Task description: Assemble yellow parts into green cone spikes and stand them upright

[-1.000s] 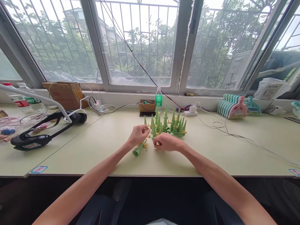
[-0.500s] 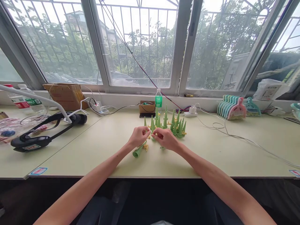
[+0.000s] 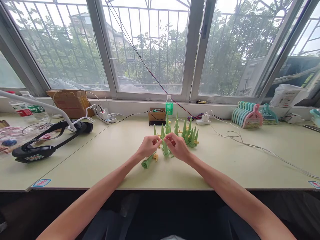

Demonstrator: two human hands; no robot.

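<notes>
My right hand pinches the tip of a green plastic watering spike, which stands upright with its wide end down on the table. Close beside it, my left hand is closed with fingertips together; whatever they may hold is too small or hidden. Under the left hand another green watering spike lies on its side, its open end facing me and a yellow valve next to it. Behind my hands stands a group of upright green spikes, several with yellow valves, partly covered by my fingers.
A green-labelled bottle and a small cardboard box stand behind the spikes. A black headset lies to the left. Pastel hangers stand at the right, with a white cable running across the table.
My right hand has risen slightly, and the upright spike between my hands now shows more fully. My left hand has barely moved.
</notes>
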